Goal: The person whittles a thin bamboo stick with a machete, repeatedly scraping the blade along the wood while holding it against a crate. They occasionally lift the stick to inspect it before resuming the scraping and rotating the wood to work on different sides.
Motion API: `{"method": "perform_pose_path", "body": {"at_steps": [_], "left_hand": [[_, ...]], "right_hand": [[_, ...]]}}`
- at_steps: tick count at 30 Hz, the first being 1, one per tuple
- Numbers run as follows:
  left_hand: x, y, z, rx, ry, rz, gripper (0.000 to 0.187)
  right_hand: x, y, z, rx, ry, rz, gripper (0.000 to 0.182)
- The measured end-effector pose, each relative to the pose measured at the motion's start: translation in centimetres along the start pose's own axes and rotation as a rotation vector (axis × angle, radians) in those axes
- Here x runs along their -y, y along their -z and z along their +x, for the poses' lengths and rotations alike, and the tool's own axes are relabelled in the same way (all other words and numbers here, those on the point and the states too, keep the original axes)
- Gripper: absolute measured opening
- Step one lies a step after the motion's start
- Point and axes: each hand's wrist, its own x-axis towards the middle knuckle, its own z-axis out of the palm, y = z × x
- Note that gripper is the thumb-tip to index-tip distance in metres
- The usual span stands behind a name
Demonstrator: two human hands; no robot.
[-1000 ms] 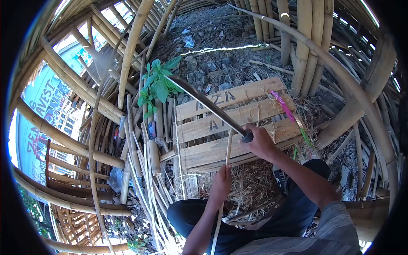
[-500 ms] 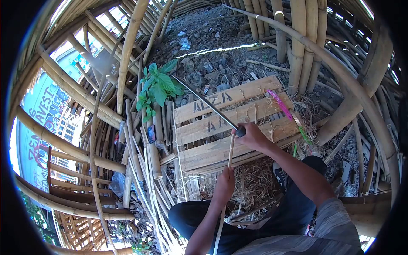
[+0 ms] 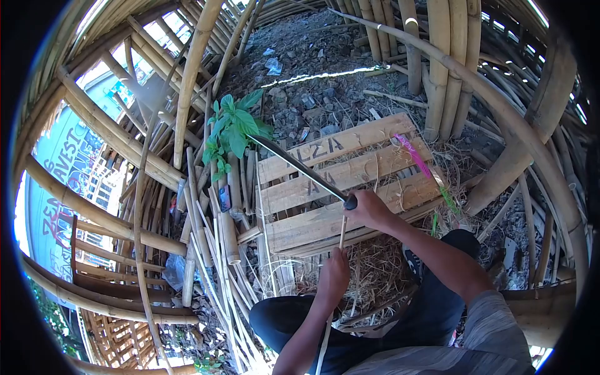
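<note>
- On the head view I record the right hand (image 3: 370, 211) above the near half of a slatted wooden crate (image 3: 306, 225).
- Its fingers are curled around the dark handle of a long knife (image 3: 300, 167).
- The blade points forward and to the left, slanting across the crate; its tip overlaps the edge of a leafy plant (image 3: 234, 128). I cannot tell whether the two touch.
- I find the left hand (image 3: 335, 275) nearer the body, its fingers wrapped tightly around a thin stick (image 3: 343, 231).
- The stick stands out above that fist, with its upper end just beside the knife handle; contact there I cannot confirm.
- Below the fist, the stick runs down in front of the dark trousers (image 3: 284, 315).
- I note a pink strand (image 3: 414, 156) lying over the right end of the crate.
- Dry shavings (image 3: 381, 272) cover the ground between crate and person.
- Left of the crate I log a thick bamboo pole (image 3: 227, 234) and a bundle of pale strips (image 3: 240, 287).
</note>
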Motion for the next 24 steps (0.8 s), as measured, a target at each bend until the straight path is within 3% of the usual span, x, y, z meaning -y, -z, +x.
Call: {"method": "perform_pose_path", "body": {"at_steps": [7,9,13,15,17,19,20,22,24], "left_hand": [[0.1,0.2,0.1,0.013,0.016,-0.067,0.024],[0.1,0.6,0.3,0.005,0.035,-0.072,0.024],[1.5,1.8,0.9,-0.07,0.029,-0.118,0.025],[2.2,2.0,1.1,-0.083,0.044,-0.161,0.026],[2.5,2.1,1.2,-0.092,0.057,-0.207,0.027],[1.9,2.7,1.1,0.079,0.356,-0.653,0.029],[1.5,3.1,1.1,0.082,0.353,-0.653,0.029],[0.3,4.2,1.0,0.242,0.459,-1.032,0.029],[0.6,4.1,1.2,0.27,0.463,-1.089,0.03]], "right_hand": [[-0.6,0.0,1.0,0.013,0.02,0.023,0.019],[0.0,0.5,0.9,0.092,-0.159,0.167,0.02],[0.9,1.9,0.8,0.065,-0.304,0.336,0.019],[0.5,3.2,1.4,-0.116,-0.213,0.184,0.019],[-0.1,4.5,1.7,-0.161,-0.22,0.126,0.02],[-0.5,5.4,1.6,-0.216,-0.209,0.031,0.021],[-0.6,5.6,1.4,-0.22,-0.21,0.03,0.021],[-0.3,6.0,0.9,-0.069,-0.353,0.154,0.022],[-0.4,5.4,0.3,-0.035,-0.349,0.133,0.023]]}}
